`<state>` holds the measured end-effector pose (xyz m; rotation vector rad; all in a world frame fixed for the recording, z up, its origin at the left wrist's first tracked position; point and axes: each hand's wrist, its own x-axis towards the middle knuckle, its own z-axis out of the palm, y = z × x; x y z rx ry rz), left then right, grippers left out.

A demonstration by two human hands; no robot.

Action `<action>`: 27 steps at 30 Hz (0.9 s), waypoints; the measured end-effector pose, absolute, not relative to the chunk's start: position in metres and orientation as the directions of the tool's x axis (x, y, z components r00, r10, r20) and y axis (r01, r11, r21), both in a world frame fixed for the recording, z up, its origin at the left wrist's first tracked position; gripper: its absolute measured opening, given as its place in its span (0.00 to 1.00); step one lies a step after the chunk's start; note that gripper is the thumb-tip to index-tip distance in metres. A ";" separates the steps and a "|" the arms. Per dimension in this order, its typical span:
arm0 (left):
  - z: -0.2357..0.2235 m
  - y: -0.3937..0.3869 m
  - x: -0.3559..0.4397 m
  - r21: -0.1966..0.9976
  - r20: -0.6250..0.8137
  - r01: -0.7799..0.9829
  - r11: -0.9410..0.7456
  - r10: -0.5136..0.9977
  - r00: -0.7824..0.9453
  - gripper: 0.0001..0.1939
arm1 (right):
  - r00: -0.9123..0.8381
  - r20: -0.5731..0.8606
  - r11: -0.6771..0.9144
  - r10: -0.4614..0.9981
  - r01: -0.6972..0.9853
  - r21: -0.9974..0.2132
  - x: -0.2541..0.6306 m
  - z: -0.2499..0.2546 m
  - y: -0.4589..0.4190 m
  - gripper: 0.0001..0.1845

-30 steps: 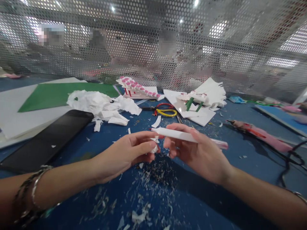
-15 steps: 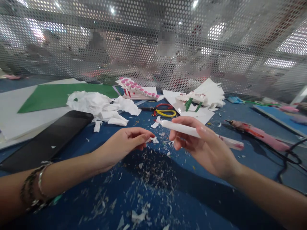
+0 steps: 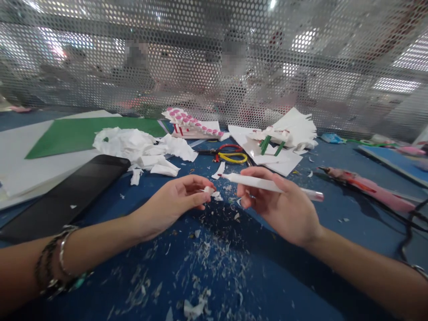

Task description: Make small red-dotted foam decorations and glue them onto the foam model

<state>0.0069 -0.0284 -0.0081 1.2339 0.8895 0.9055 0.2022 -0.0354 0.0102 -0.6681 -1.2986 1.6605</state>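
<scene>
Between the fingertips of my left hand is a small white piece, perhaps paper, partly hidden by the fingers. My right hand grips a white felt-tip marker whose dark red tip points left toward that piece. Tip and piece are apart. Both hands hover over a blue tabletop strewn with white scraps and shavings. A loose white paper strip lies just beyond the marker's tip.
Left are a black phone, crumpled white tissue and green paper. Yellow-and-red-handled scissors lie ahead, near a pink-dotted white craft piece and white paper. A pink corded tool lies right. Perforated metal stands behind.
The white piece in my left fingers shows more now. My right hand has turned the marker slightly flatter, its tip a little lower.
</scene>
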 end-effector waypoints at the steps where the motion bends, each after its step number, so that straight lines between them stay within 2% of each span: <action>1: -0.008 -0.028 0.007 0.987 -0.075 -0.101 0.122 0.922 0.381 0.06 | -0.452 0.103 -0.066 0.886 -0.342 -0.938 0.202 0.009 -0.035 0.14; 7: -0.008 -0.028 0.008 0.941 -0.198 -0.200 0.272 0.924 0.328 0.05 | -0.469 0.058 -0.142 0.881 -0.381 -0.914 0.204 0.003 -0.032 0.16; 11: -0.009 -0.027 0.008 0.916 -0.208 -0.260 0.306 0.915 0.346 0.06 | -0.485 0.026 -0.183 0.874 -0.379 -0.907 0.202 -0.002 -0.032 0.17; 16: -0.007 -0.027 0.008 0.920 -0.196 -0.255 0.299 0.911 0.362 0.09 | -0.498 0.013 -0.204 0.867 -0.379 -0.902 0.202 -0.007 -0.032 0.18; 18: -0.008 -0.027 0.008 0.939 -0.168 -0.219 0.265 0.910 0.378 0.13 | -0.503 0.024 -0.193 0.864 -0.376 -0.906 0.203 -0.008 -0.032 0.18; 20: -0.010 -0.027 0.008 0.963 -0.131 -0.164 0.213 0.905 0.406 0.13 | -0.511 0.046 -0.168 0.858 -0.365 -0.915 0.203 -0.009 -0.032 0.17; 23: -0.014 -0.026 0.007 0.985 -0.106 -0.076 0.152 0.898 0.428 0.07 | -0.476 0.091 -0.055 0.875 -0.284 -0.957 0.204 -0.008 -0.032 0.14; 25: -0.014 -0.026 0.006 0.990 -0.111 -0.035 0.139 0.897 0.429 0.05 | -0.380 0.182 0.133 0.907 -0.153 -0.979 0.203 -0.007 -0.034 0.12; 27: -0.014 -0.026 0.006 0.990 -0.126 0.005 0.138 0.889 0.440 0.06 | -0.294 0.318 0.348 0.901 0.054 -0.936 0.201 -0.005 -0.035 0.10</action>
